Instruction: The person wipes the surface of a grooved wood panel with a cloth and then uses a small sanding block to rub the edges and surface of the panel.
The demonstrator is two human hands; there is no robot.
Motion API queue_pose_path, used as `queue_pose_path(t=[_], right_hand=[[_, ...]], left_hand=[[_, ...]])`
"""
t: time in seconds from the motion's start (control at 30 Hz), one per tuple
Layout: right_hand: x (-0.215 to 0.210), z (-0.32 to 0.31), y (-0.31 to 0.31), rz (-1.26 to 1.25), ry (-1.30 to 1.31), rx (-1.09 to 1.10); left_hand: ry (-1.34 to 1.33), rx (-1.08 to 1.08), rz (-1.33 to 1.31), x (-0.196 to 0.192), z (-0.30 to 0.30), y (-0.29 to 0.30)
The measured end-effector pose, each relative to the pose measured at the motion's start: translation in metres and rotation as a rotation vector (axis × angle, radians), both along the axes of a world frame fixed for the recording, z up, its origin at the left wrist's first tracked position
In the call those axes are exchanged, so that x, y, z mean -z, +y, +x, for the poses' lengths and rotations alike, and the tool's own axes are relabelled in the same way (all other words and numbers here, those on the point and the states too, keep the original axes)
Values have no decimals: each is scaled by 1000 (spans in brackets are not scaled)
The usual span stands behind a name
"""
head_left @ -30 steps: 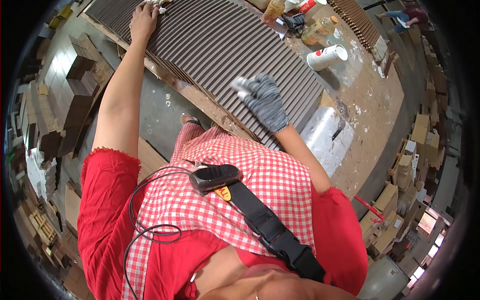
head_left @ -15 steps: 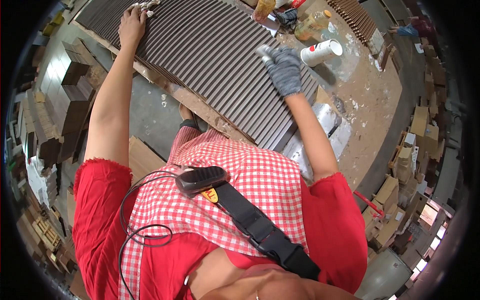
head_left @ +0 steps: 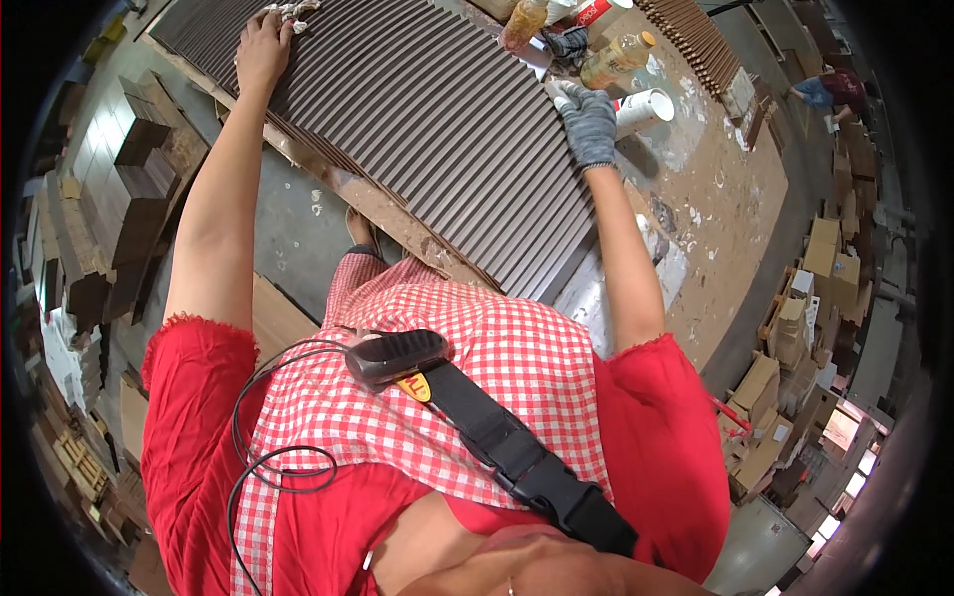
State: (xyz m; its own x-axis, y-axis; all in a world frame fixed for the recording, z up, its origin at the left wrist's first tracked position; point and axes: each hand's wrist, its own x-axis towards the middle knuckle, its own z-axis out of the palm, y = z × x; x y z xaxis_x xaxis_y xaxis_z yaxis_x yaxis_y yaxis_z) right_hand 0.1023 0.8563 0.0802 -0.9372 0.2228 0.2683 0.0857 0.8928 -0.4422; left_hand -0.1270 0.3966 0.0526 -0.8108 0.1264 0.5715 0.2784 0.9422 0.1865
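Note:
Long dark grey-brown strips (head_left: 417, 129) lie side by side in a row across a worktable. At their far left end my bare left hand (head_left: 262, 52) rests with its fingers curled on a crumpled white cloth (head_left: 294, 12), which sticks out beyond the fingertips. My right hand (head_left: 589, 127), in a grey knitted glove, is over the right ends of the strips. Its fingers are bent together around a small whitish piece (head_left: 558, 91), too unclear to name. Just right of the glove a white tube-shaped container (head_left: 644, 111) lies tilted, partly hidden behind it.
A clear bottle with a yellow cap (head_left: 618, 60), an amber bottle (head_left: 524, 25) and a red-and-white container (head_left: 601, 10) stand at the back. More brown strips (head_left: 696, 45) are stacked far right on the stained tabletop (head_left: 735, 219). Boards (head_left: 139, 189) are piled left. Another person (head_left: 835, 91) is far right.
My gloved right hand has moved right and slightly away from me, closer to the white container. My left hand stays on the cloth. The view has shifted slightly.

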Motion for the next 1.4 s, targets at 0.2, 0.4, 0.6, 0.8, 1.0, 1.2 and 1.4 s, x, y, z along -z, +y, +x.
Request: queue_pose_path(t=[0.2, 0.4, 0.6, 0.8, 1.0, 1.2, 1.4], right_hand=[[-27, 57, -74, 28, -9, -122], [-52, 126, -150, -261, -202, -401], [-52, 121, -140, -295, -181, -451], [-47, 89, -111, -137, -30, -178], [-52, 127, -160, -507, -304, -578], [-44, 122, -153, -381, -185, -543], [-55, 96, -131, -177, -133, -312]], left_hand=[[48, 26, 16, 1, 2, -3], [26, 30, -3, 2, 4, -3], [13, 23, -12, 3, 1, -3], [-8, 35, 20, -2, 2, 2], [25, 31, 12, -1, 5, -2], [55, 41, 8, 1, 3, -3], [11, 11, 1, -1, 4, -1]])
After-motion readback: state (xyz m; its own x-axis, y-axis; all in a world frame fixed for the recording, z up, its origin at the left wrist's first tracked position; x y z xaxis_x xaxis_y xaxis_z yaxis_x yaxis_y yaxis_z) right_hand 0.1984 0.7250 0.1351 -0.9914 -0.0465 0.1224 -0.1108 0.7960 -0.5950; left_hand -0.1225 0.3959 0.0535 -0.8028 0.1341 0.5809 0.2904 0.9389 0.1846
